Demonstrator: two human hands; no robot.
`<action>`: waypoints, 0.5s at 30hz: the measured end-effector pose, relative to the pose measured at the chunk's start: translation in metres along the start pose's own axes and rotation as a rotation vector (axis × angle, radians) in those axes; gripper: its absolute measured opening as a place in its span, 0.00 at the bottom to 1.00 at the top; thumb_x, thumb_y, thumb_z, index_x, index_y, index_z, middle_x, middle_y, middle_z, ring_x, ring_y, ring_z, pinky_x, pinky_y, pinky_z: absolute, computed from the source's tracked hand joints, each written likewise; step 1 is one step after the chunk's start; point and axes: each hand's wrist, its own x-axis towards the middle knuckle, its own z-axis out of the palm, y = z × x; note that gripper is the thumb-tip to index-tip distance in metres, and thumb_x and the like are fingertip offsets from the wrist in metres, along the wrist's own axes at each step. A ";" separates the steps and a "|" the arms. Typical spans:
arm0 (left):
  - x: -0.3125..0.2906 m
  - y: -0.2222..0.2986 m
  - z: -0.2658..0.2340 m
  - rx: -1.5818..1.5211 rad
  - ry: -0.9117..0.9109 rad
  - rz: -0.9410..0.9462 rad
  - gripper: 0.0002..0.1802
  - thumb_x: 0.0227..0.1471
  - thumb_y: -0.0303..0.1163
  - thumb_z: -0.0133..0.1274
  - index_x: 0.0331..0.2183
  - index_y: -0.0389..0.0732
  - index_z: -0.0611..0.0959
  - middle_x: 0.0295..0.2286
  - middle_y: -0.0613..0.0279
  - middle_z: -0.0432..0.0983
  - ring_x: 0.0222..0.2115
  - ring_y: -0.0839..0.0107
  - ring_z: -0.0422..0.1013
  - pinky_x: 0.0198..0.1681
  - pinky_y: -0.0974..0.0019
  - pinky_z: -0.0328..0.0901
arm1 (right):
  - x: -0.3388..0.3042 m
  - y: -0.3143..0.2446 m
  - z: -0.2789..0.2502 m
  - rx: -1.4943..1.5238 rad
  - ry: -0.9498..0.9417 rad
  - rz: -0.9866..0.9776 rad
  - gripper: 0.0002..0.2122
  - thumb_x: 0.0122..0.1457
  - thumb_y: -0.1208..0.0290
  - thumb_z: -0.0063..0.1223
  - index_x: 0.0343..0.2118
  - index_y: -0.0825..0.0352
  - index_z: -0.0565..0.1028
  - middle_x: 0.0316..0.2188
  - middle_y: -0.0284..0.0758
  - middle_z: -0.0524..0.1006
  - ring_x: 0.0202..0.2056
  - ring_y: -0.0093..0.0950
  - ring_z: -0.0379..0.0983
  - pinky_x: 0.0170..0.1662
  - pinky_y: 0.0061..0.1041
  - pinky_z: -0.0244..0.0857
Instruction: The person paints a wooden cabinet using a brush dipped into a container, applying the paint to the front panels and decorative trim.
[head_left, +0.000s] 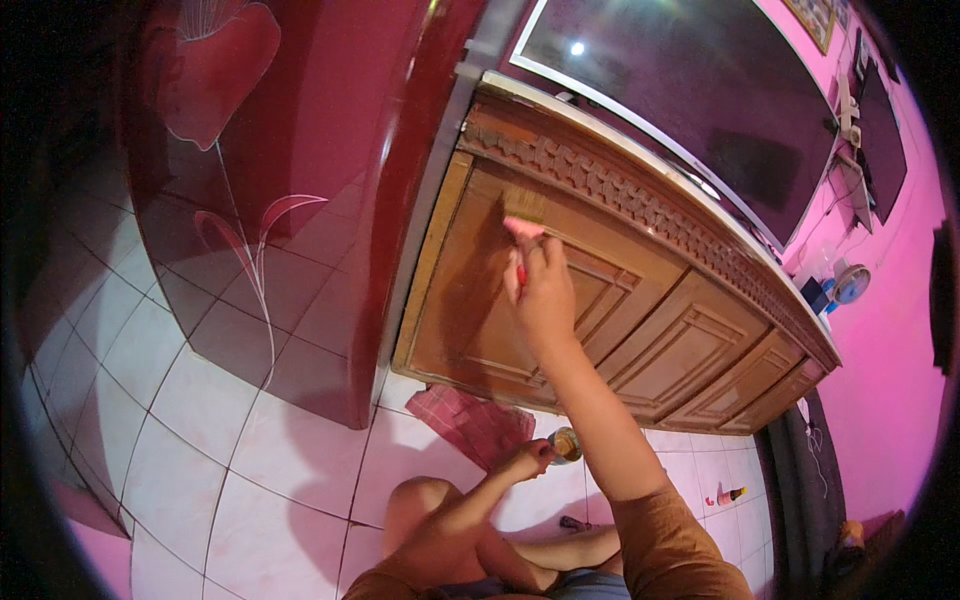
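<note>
My right hand (545, 290) reaches up and forward, its fingers closed round the red handle of a flat paintbrush (523, 228). The brush's pale bristles are at the upper part of the leftmost door of a brown wooden cabinet (660, 375), seemingly touching it. Lower down, near the floor, my left hand (527, 461) grips a small cup (565, 445) with brownish liquid in it. A red checked cloth (460, 420) lies on the tiles between the cabinet's foot and my left hand.
A large television (690, 100) stands on the cabinet's white top, below a carved trim. At left rises a tall glossy red panel (320, 130) with flower drawings. A small bottle (732, 496) lies on the white tiled floor (270, 440) at right. A small fan (850, 284) is at far right.
</note>
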 end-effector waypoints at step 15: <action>0.001 -0.005 0.001 -0.036 0.053 0.030 0.19 0.59 0.48 0.47 0.30 0.40 0.77 0.14 0.64 0.69 0.13 0.72 0.66 0.17 0.62 0.61 | -0.033 -0.037 0.030 0.218 -0.300 0.072 0.11 0.57 0.72 0.55 0.41 0.72 0.77 0.38 0.47 0.72 0.37 0.48 0.74 0.39 0.40 0.70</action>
